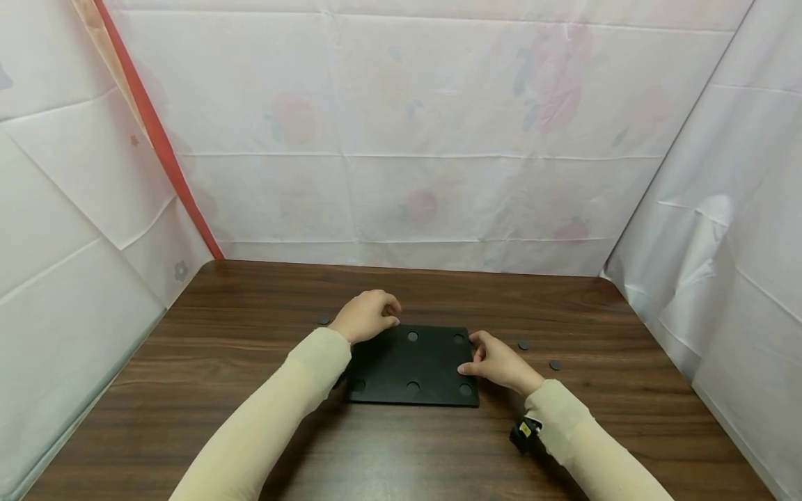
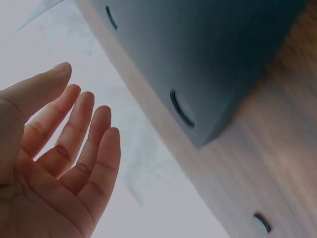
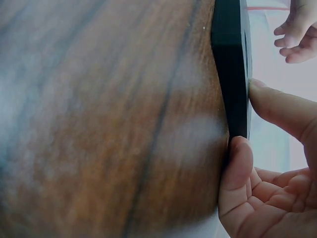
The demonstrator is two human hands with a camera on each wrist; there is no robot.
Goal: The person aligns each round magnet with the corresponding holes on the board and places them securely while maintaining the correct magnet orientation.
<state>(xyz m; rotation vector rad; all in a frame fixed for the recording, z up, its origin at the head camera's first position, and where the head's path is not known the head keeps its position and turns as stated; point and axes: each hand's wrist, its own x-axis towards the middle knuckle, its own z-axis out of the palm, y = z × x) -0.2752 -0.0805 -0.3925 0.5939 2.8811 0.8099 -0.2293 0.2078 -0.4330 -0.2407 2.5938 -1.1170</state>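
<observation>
A flat black rectangular board (image 1: pixel 432 363) with several round recesses lies on the wooden table. My right hand (image 1: pixel 498 362) is at its right edge, thumb on the top face and a fingertip against the side, holding it. The right wrist view shows that thumb (image 3: pixel 277 106) and the curled index finger (image 3: pixel 238 163) at the board's edge. Over the board's far left corner hovers my left hand (image 1: pixel 368 316), its fingers loosely bent. In the left wrist view this hand (image 2: pixel 64 148) holds nothing and stands apart from the board (image 2: pixel 198 64).
Two small dark discs (image 1: pixel 523 344) lie on the table to the right of the board, beyond my right hand. Another dark disc (image 1: pixel 324 320) is near my left wrist. White patterned cloth (image 1: pixel 413 139) hangs behind the table (image 1: pixel 219 334) and along both sides.
</observation>
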